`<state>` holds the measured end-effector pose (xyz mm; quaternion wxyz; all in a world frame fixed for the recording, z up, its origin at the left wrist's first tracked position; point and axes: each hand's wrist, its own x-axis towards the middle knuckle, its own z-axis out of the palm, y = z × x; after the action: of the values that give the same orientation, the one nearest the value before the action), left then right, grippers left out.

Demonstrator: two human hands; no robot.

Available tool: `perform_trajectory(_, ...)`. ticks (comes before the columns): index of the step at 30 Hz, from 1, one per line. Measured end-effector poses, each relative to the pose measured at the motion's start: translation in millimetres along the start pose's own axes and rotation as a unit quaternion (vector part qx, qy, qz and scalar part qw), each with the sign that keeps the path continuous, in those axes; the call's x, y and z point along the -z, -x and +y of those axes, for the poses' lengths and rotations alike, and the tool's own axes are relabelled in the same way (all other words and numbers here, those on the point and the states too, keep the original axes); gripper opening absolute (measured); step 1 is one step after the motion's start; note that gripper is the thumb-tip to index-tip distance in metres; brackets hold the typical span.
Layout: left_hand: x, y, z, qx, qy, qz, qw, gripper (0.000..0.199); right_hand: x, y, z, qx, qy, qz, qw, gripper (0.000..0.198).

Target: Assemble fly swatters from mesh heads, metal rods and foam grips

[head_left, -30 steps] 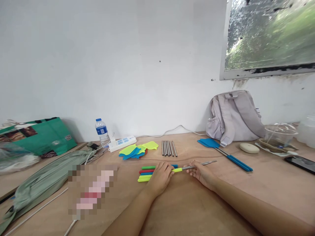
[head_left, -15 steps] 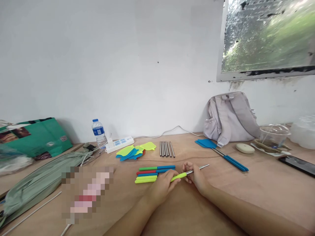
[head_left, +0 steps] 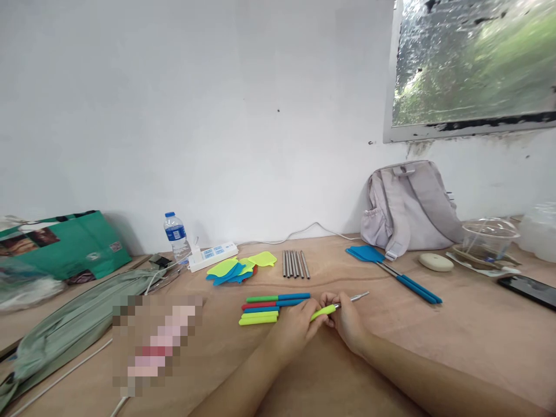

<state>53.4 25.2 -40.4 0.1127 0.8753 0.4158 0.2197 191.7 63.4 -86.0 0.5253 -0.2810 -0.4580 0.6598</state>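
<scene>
My left hand (head_left: pixel 295 321) is closed around a yellow-green plastic handle (head_left: pixel 324 313). A metal rod (head_left: pixel 359 296) comes out of the handle's far end, and my right hand (head_left: pixel 346 318) pinches it where the two meet. The rod's thin tip points to the right, past my fingers. Just left of my hands lie several loose handles, among them a green one (head_left: pixel 260 299), a red one (head_left: pixel 259 305) and a yellow-green one (head_left: pixel 258 319). Farther back is a row of metal rods (head_left: pixel 295 264), beside a pile of yellow, blue and red swatter heads (head_left: pixel 228 271).
Two blue fly swatters (head_left: pixel 414 286) lie to the right, near a white oval case (head_left: pixel 435 262) and a phone (head_left: pixel 527 289). A backpack (head_left: pixel 410 208) leans on the wall. Back left stand a power strip (head_left: pixel 212 256), a water bottle (head_left: pixel 176 234) and a green bag (head_left: pixel 87 246).
My left hand and the handle have shifted right, closer to my right hand. Less of the rod shows between the handle and my right fingers. The camera view has shifted slightly.
</scene>
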Motion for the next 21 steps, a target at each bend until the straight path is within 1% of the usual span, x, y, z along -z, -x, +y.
perform_trajectory(2, 8, -5, -3, -0.019, -0.013, 0.019, 1.0, 0.024, 4, -3, -3, -0.008, -0.051, 0.007, 0.999, 0.02)
perform_trajectory(4, 19, -13, -17, -0.029, -0.049, 0.064, 0.996, 0.024, 10, -6, -8, -0.021, -0.098, 0.029, 0.995, 0.017)
perform_trajectory(6, 32, -25, -45, 0.006, -0.121, 0.118, 0.986, 0.023, 19, -10, -14, -0.04, -0.157, 0.059, 0.985, 0.017)
perform_trajectory(7, 38, -32, -62, 0.04, -0.174, 0.126, 0.976, 0.022, 23, -11, -17, -0.051, -0.181, 0.07, 0.98, 0.018)
perform_trajectory(9, 48, -45, -98, 0.085, -0.204, 0.139, 0.965, 0.027, 31, -13, -22, -0.073, -0.218, 0.086, 0.97, 0.019)
perform_trajectory(12, 56, -60, -144, 0.121, -0.23, 0.124, 0.958, 0.039, 38, -14, -25, -0.089, -0.247, 0.102, 0.96, 0.019)
perform_trajectory(14, 56, -66, -163, 0.128, -0.235, 0.099, 0.959, 0.044, 39, -15, -24, -0.089, -0.259, 0.115, 0.955, 0.017)
perform_trajectory(18, 51, -75, -182, 0.133, -0.225, 0.064, 0.963, 0.045, 39, -16, -20, -0.096, -0.267, 0.128, 0.95, 0.013)
perform_trajectory(21, 45, -80, -187, 0.141, -0.193, 0.071, 0.969, 0.04, 40, -17, -16, -0.093, -0.265, 0.11, 0.954, 0.01)
